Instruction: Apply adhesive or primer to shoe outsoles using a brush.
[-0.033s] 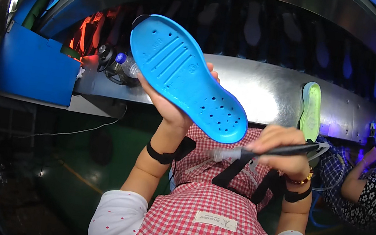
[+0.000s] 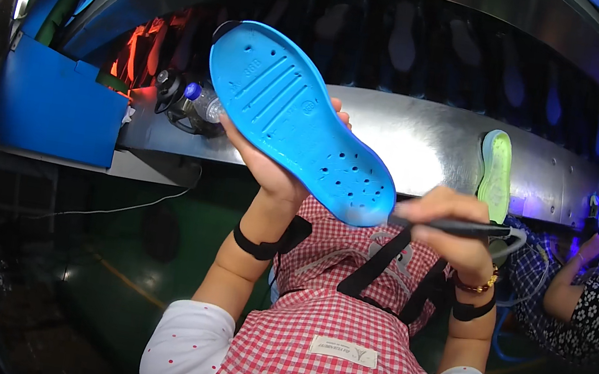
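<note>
My left hand (image 2: 271,171) grips a bright blue shoe sole (image 2: 281,99) from beneath, its fingertips showing past the far edge. The sole is tilted, its wide grooved end at the upper left and its end with several small holes at the lower right. In my right hand (image 2: 457,222) is a brush with a black handle (image 2: 464,228) and a pale hose at its rear. The blurred bristles lie over the sole's lower right rim, apparently touching it.
Behind my hands runs a metal ledge (image 2: 430,141) carrying a yellow-green sole (image 2: 498,174), a clear bottle (image 2: 208,105) with a blue cap and a dark container (image 2: 174,95). Several soles sit in the dark space beyond. A blue box (image 2: 56,104) stands left; a co-worker (image 2: 597,317) sits right.
The brush has moved up from in front of my apron onto the sole's lower right end, my right hand lifting slightly with it. The blue sole has barely shifted in my left hand.
</note>
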### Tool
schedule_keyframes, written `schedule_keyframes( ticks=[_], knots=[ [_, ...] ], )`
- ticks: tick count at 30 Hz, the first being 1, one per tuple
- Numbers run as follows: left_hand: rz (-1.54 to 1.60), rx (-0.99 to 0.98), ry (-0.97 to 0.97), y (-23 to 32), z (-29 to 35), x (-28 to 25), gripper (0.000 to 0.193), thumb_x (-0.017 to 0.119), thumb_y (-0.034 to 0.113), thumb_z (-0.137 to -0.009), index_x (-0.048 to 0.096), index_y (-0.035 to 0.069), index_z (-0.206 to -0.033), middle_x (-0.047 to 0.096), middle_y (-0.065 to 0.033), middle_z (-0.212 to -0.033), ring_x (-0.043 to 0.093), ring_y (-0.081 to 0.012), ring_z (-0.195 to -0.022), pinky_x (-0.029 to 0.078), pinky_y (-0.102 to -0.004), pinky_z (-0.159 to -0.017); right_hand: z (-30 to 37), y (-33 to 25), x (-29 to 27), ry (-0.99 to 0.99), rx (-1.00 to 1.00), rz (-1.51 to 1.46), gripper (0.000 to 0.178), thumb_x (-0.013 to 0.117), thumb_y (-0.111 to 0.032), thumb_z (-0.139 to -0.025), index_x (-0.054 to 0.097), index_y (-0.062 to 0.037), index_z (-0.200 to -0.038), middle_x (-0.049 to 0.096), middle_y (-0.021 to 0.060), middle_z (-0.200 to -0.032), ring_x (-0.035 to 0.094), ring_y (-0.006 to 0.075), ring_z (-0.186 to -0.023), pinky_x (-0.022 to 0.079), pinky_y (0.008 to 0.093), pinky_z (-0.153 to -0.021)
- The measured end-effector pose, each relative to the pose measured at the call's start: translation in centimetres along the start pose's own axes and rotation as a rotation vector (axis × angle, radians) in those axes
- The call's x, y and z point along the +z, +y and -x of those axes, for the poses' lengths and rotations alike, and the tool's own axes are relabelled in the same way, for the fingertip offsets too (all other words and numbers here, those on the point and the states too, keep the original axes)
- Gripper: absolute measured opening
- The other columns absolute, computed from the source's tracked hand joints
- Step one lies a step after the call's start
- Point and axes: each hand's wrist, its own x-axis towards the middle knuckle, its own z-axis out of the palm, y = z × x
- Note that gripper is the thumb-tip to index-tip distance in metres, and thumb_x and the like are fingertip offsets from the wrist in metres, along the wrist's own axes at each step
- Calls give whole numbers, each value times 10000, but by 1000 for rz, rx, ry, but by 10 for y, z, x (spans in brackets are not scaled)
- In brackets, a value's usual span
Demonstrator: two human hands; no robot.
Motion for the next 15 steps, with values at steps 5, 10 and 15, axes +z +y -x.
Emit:
schedule_keyframes(
  ticks=[5, 10, 15],
  knots=[
    [-4, 0, -41, 2, -1, 7, 964, 133, 802, -720, 444, 16, -1183, 585, -224, -966, 605, -336, -801, 513, -433, -704, -5, 12, -1, -170, -174, 142, 219, 664, 17, -702, 657, -12, -919, 644, 118, -883, 593, 164, -848, 471, 255, -745],
    [6, -113, -47, 4, 1, 14, 884, 204, 733, -780, 399, 4, -1240, 540, -229, -1076, 583, -334, -892, 493, -450, -777, -1, 23, 1, 49, 14, -251, 194, 639, 20, -725, 637, 17, -919, 633, 144, -924, 603, 186, -854, 479, 270, -775],
    [25, -262, 77, -33, 36, 15, 753, 261, 596, -847, 265, 26, -1338, 454, -216, -1222, 488, -347, -1095, 408, -499, -915, -2, 34, 29, 245, 29, -612, 174, 588, -13, -783, 588, 53, -945, 624, 188, -945, 610, 213, -887, 486, 317, -820]
  ],
)
